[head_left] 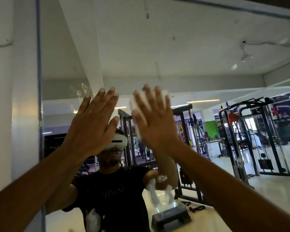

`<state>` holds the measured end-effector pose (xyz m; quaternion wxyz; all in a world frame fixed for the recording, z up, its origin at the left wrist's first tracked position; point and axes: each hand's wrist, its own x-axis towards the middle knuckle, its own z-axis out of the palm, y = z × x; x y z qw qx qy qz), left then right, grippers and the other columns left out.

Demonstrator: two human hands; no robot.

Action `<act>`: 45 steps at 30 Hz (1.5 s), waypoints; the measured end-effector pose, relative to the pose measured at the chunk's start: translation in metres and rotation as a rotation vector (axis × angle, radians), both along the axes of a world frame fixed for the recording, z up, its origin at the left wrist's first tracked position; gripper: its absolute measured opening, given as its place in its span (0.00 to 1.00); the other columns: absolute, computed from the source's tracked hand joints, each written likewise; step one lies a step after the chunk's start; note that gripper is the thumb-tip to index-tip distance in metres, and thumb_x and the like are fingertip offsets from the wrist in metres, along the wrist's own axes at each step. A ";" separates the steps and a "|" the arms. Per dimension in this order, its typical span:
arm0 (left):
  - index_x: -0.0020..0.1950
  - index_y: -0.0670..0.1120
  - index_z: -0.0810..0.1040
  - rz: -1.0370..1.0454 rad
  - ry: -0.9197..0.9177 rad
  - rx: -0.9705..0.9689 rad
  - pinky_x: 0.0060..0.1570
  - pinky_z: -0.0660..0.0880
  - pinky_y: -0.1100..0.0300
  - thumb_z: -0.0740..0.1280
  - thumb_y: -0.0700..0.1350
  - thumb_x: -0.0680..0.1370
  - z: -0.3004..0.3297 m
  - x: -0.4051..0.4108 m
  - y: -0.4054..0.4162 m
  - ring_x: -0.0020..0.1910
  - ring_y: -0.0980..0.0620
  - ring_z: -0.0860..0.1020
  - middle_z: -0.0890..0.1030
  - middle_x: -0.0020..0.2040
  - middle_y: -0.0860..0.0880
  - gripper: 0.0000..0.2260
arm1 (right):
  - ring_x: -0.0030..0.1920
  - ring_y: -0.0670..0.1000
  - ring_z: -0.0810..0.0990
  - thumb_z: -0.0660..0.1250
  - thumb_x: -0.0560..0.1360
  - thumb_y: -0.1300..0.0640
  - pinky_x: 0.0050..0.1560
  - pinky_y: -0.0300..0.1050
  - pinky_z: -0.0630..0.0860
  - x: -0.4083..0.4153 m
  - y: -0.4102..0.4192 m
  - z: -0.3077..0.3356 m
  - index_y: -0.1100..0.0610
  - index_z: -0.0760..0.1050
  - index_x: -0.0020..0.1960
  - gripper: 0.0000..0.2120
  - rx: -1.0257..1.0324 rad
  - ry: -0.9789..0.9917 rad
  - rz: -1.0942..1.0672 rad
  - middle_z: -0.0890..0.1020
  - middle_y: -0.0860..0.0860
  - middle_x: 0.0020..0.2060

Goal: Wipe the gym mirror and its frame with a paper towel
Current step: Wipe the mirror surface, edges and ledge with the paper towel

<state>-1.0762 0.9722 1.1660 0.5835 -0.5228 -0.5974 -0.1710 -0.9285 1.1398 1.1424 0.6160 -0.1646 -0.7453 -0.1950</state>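
So the gym mirror (174, 47) fills nearly the whole view, with its thin frame (38, 81) running down the left edge next to a white wall (2, 97). Judging by the glass, this is nowhere near done: there's a clear handprint smudge (80, 92) up by the left edge, and a few drip marks (147, 15) near the top edge. The frame doesn't look touched, though I can't really tell. Both hands are up on the glass. Left hand (92, 124) is flat, fingers straight, holding nothing, looks like it's just bracing. Right hand (154, 121) has straight fingers pressing the paper towel (137, 111) flat onto the glass around mid-height, bit blurry, so probably mid-wipe.
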 end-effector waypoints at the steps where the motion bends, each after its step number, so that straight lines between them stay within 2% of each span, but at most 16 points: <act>1: 0.89 0.49 0.56 0.003 0.004 -0.003 0.87 0.43 0.44 0.52 0.57 0.87 0.000 0.001 0.001 0.89 0.49 0.48 0.53 0.90 0.50 0.31 | 0.89 0.58 0.37 0.47 0.91 0.39 0.87 0.67 0.40 -0.002 -0.003 -0.020 0.45 0.46 0.90 0.31 0.080 -0.088 0.046 0.41 0.51 0.90; 3: 0.89 0.48 0.56 0.013 0.023 -0.011 0.87 0.45 0.42 0.51 0.56 0.86 0.001 0.002 0.001 0.89 0.48 0.49 0.54 0.90 0.49 0.31 | 0.89 0.57 0.39 0.49 0.90 0.38 0.87 0.68 0.42 0.011 0.019 -0.027 0.44 0.48 0.90 0.31 0.129 -0.127 0.034 0.43 0.50 0.90; 6: 0.89 0.49 0.57 0.032 0.035 -0.020 0.87 0.46 0.40 0.50 0.57 0.87 0.001 0.005 0.002 0.89 0.48 0.50 0.53 0.90 0.49 0.31 | 0.89 0.58 0.39 0.42 0.88 0.34 0.86 0.71 0.46 0.040 0.055 0.009 0.43 0.44 0.90 0.33 -0.130 0.116 -0.025 0.41 0.49 0.90; 8: 0.90 0.50 0.55 0.041 0.035 -0.029 0.87 0.44 0.41 0.49 0.58 0.87 0.001 0.007 0.005 0.89 0.48 0.48 0.51 0.90 0.50 0.30 | 0.89 0.59 0.38 0.41 0.88 0.35 0.87 0.70 0.43 0.029 0.044 0.010 0.44 0.43 0.90 0.33 -0.226 0.201 -0.018 0.39 0.51 0.90; 13: 0.89 0.49 0.56 0.014 0.053 -0.034 0.87 0.44 0.42 0.50 0.56 0.88 0.002 0.020 0.016 0.89 0.49 0.48 0.52 0.90 0.50 0.29 | 0.89 0.56 0.36 0.47 0.90 0.37 0.88 0.67 0.41 0.016 0.015 -0.060 0.43 0.47 0.90 0.31 0.066 -0.142 0.055 0.41 0.49 0.90; 17: 0.89 0.50 0.55 0.032 0.061 -0.058 0.87 0.44 0.40 0.52 0.57 0.88 0.001 0.025 0.024 0.89 0.48 0.47 0.51 0.90 0.49 0.30 | 0.89 0.57 0.38 0.36 0.87 0.31 0.87 0.70 0.46 0.055 0.073 -0.017 0.42 0.42 0.90 0.34 -0.187 0.117 -0.023 0.40 0.49 0.90; 19: 0.89 0.49 0.56 0.033 0.072 -0.060 0.87 0.46 0.38 0.52 0.57 0.88 -0.001 0.026 0.026 0.89 0.47 0.48 0.52 0.90 0.49 0.30 | 0.89 0.59 0.38 0.38 0.88 0.33 0.87 0.70 0.45 0.045 0.063 -0.016 0.43 0.41 0.90 0.33 -0.265 0.196 -0.042 0.39 0.51 0.90; 24: 0.89 0.49 0.57 0.033 0.073 -0.070 0.86 0.49 0.37 0.51 0.56 0.88 -0.009 0.034 0.036 0.89 0.47 0.50 0.53 0.90 0.48 0.30 | 0.89 0.56 0.37 0.48 0.90 0.38 0.87 0.67 0.40 0.032 0.034 -0.080 0.43 0.46 0.90 0.31 0.041 -0.133 0.042 0.41 0.49 0.90; 26: 0.89 0.49 0.57 0.033 0.052 -0.078 0.86 0.49 0.37 0.50 0.57 0.88 -0.011 0.038 0.040 0.89 0.47 0.50 0.53 0.90 0.48 0.30 | 0.89 0.56 0.39 0.46 0.89 0.35 0.87 0.70 0.43 0.055 0.072 -0.061 0.43 0.45 0.90 0.32 -0.003 -0.068 -0.010 0.42 0.49 0.90; 30: 0.89 0.48 0.57 0.039 0.048 -0.046 0.86 0.50 0.37 0.51 0.55 0.88 -0.015 0.040 0.045 0.89 0.46 0.51 0.54 0.90 0.48 0.29 | 0.89 0.59 0.38 0.40 0.88 0.34 0.86 0.72 0.45 0.073 0.106 -0.023 0.41 0.40 0.89 0.32 -0.297 0.231 -0.053 0.40 0.50 0.90; 33: 0.89 0.47 0.57 0.038 0.045 -0.022 0.86 0.49 0.37 0.54 0.53 0.87 -0.020 0.041 0.049 0.89 0.47 0.51 0.54 0.90 0.48 0.29 | 0.89 0.59 0.37 0.46 0.90 0.37 0.87 0.68 0.40 0.048 0.068 -0.054 0.44 0.45 0.91 0.32 -0.094 0.045 0.009 0.40 0.51 0.90; 35: 0.88 0.46 0.59 0.032 0.057 -0.003 0.86 0.50 0.38 0.55 0.52 0.87 -0.021 0.043 0.051 0.89 0.46 0.52 0.56 0.89 0.47 0.29 | 0.89 0.57 0.38 0.49 0.90 0.37 0.87 0.68 0.42 0.051 0.065 -0.070 0.45 0.49 0.90 0.32 0.036 -0.098 0.052 0.42 0.50 0.90; 37: 0.89 0.46 0.59 0.044 0.067 0.000 0.86 0.49 0.39 0.55 0.52 0.87 -0.021 0.044 0.049 0.89 0.46 0.53 0.56 0.89 0.47 0.29 | 0.89 0.57 0.39 0.49 0.89 0.36 0.87 0.68 0.43 0.067 0.086 -0.053 0.44 0.48 0.90 0.32 0.032 -0.090 0.033 0.43 0.50 0.90; 41: 0.88 0.45 0.59 0.053 0.052 0.010 0.86 0.50 0.38 0.54 0.52 0.87 -0.023 0.048 0.050 0.89 0.45 0.53 0.56 0.89 0.46 0.29 | 0.89 0.60 0.39 0.46 0.90 0.36 0.87 0.70 0.42 0.079 0.109 -0.007 0.44 0.44 0.90 0.32 -0.210 0.147 0.015 0.41 0.52 0.90; 43: 0.88 0.45 0.59 0.055 0.047 0.010 0.86 0.51 0.37 0.54 0.52 0.88 -0.024 0.049 0.050 0.89 0.45 0.52 0.56 0.89 0.46 0.29 | 0.89 0.61 0.37 0.47 0.90 0.37 0.87 0.70 0.40 0.061 0.088 -0.021 0.45 0.45 0.91 0.32 -0.148 0.106 0.020 0.40 0.53 0.90; 45: 0.89 0.45 0.59 0.061 0.045 0.009 0.86 0.52 0.36 0.53 0.52 0.88 -0.024 0.050 0.050 0.89 0.46 0.52 0.56 0.89 0.47 0.28 | 0.89 0.60 0.36 0.48 0.90 0.37 0.87 0.70 0.42 0.048 0.070 -0.049 0.45 0.46 0.91 0.32 0.010 -0.055 0.068 0.40 0.52 0.90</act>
